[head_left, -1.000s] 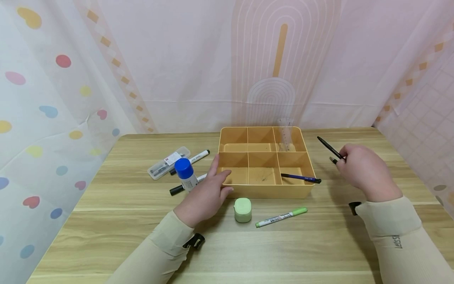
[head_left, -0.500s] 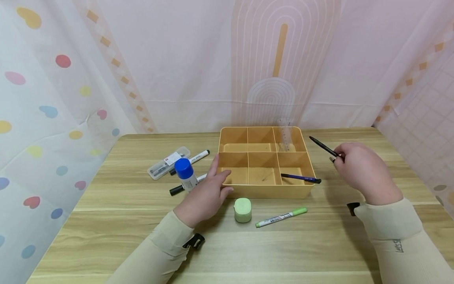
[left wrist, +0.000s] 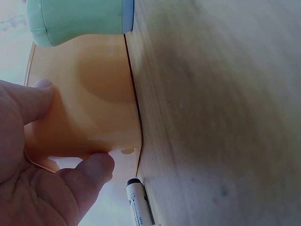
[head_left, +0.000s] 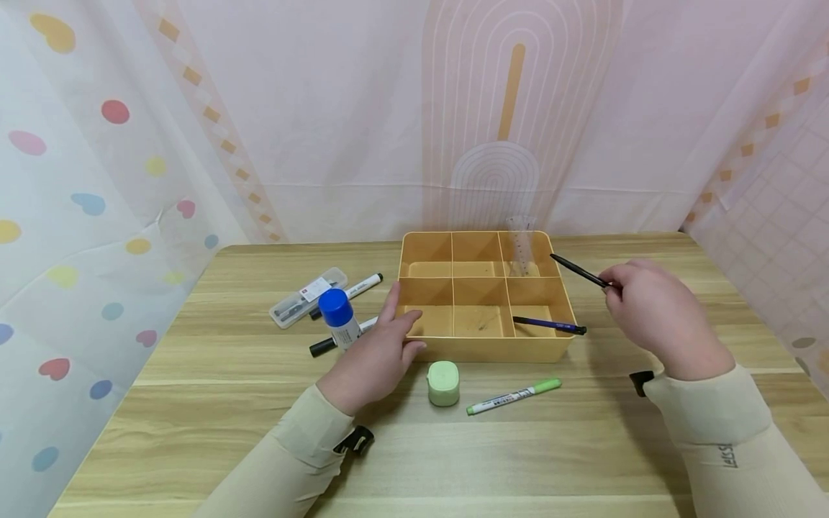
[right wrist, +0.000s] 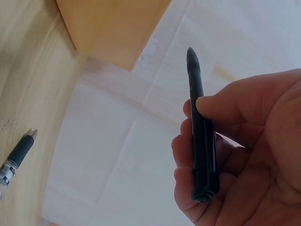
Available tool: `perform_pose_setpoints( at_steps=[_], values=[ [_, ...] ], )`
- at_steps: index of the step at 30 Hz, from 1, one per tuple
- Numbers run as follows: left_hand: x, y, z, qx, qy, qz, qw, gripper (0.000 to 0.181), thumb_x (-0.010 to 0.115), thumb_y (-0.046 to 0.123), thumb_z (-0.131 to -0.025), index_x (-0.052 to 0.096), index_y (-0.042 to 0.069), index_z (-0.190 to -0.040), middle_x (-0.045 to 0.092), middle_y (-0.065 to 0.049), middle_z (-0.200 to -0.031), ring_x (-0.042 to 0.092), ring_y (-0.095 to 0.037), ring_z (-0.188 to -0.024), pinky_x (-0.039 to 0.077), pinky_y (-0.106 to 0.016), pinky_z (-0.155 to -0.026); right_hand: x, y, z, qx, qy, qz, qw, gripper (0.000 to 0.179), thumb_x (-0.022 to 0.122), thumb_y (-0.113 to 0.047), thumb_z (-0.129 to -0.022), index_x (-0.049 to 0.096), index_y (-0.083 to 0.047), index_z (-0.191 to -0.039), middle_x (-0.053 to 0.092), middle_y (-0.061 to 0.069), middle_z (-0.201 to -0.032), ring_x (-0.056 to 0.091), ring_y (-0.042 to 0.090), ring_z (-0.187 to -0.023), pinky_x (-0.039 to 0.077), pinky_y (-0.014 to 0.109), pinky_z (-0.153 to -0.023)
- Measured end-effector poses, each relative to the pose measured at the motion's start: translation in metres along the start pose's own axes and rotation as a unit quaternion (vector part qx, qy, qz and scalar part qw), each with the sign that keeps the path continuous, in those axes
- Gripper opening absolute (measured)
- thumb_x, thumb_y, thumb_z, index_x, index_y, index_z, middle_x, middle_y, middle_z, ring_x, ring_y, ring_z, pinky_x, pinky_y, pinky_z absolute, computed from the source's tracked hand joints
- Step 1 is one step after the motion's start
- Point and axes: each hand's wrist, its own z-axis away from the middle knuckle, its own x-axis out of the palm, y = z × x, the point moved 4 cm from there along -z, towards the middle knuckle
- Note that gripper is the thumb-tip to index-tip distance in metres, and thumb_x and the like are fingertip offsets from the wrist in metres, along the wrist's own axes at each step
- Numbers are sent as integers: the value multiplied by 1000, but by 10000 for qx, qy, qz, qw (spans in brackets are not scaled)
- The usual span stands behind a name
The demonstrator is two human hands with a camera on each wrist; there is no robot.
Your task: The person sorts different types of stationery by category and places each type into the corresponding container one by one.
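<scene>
My left hand (head_left: pixel 382 352) holds the front left corner of an orange divided storage box (head_left: pixel 492 350). In the left wrist view, the thumb touches the front wall and a finger touches the side. My right hand (head_left: pixel 667 313) grips a black pen (head_left: pixel 578 270), raised right of the box with its tip pointing toward it. In the right wrist view, thumb and fingers wrap the pen (right wrist: pixel 203 136). A clear pen with a dark grip (right wrist: pixel 19 153) lies on the table there; in the head view the right hand hides it.
A blue pen (head_left: pixel 550 325) leans across the front right compartment; a clear ruler (head_left: pixel 520 244) stands behind it. In front lie a mint-green rounded block (head_left: pixel 443 383) and a green highlighter (head_left: pixel 514 396). Left are a blue-capped glue stick (head_left: pixel 340 316), markers (head_left: pixel 365 285) and a clear case (head_left: pixel 307 297).
The black pen has moved left toward the box as my right hand turned slightly. The clear pen's tip, earlier visible beside that hand, is now hidden behind it. My left hand stays still.
</scene>
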Motion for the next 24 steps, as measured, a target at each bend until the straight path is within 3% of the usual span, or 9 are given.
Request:
perform_pose_setpoints(
  at_steps=[24],
  values=[
    [0, -1, 0, -36, -29, -7, 10000, 57, 56, 38, -110, 45, 14, -160, -13, -7, -178, 66, -32, -132, 61, -41, -98, 10, -26, 1, -468, -149, 112, 9987, 24, 60, -2, -96, 77, 2, -112, 75, 19, -104, 69, 33, -93, 58, 52, -81]
  ],
)
